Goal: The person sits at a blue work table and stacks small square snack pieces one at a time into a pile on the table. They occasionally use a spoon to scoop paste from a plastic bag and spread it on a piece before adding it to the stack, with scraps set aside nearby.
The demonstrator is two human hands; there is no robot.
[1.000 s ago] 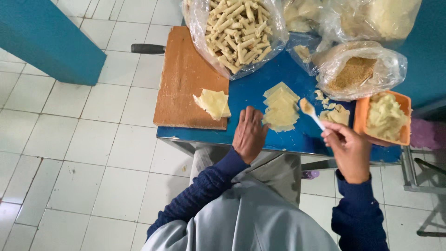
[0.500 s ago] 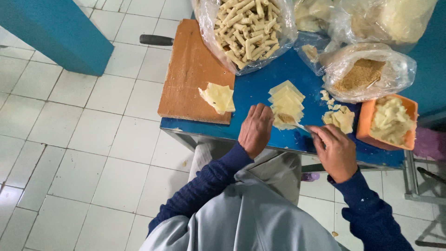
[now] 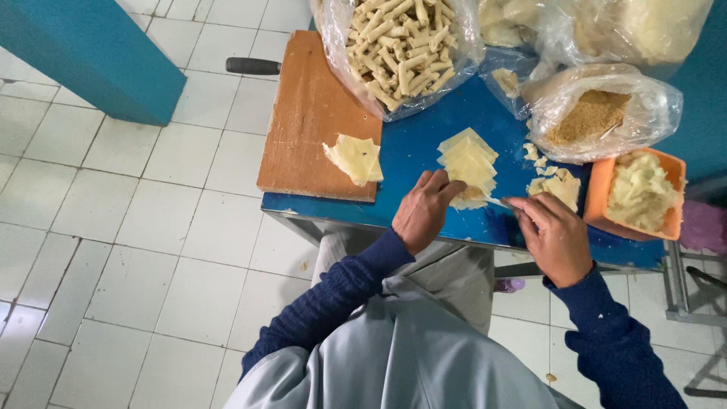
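— Looking at the blue table [image 3: 409, 174], what is the left hand [image 3: 421, 212] doing?

— It rests at the near edge of the stack of pale square wrappers [image 3: 468, 163], fingers curled, their tips on the lowest sheet. It presses rather than clenches; I see nothing lifted.

— And the right hand [image 3: 555, 236]?

— Fingers pinched around a thin utensil [image 3: 494, 201], probably a small spoon or knife; too slim to tell which. Its tip lies on that same bottom wrapper, where a small dab of filling [image 3: 471, 194] sits, just beside the left fingertips.

— Where does the stack lie?

— In the middle of the table, near the front edge, between the wooden cutting board [image 3: 314, 121] to the left and the orange tub [image 3: 638, 195] to the right.

— What is on the board?

— A few more wrappers [image 3: 354, 157], loosely piled at its near right corner. A black handle [image 3: 253, 66] sticks out behind the board's far left side.

— And farther back?

— A clear bag of rolled pastry sticks [image 3: 397, 47], open at the top, and a second bag holding brown crumbs [image 3: 594, 115]. The orange tub is filled with pale shredded filling, and some wrapper scraps [image 3: 555, 184] lie just left of it.
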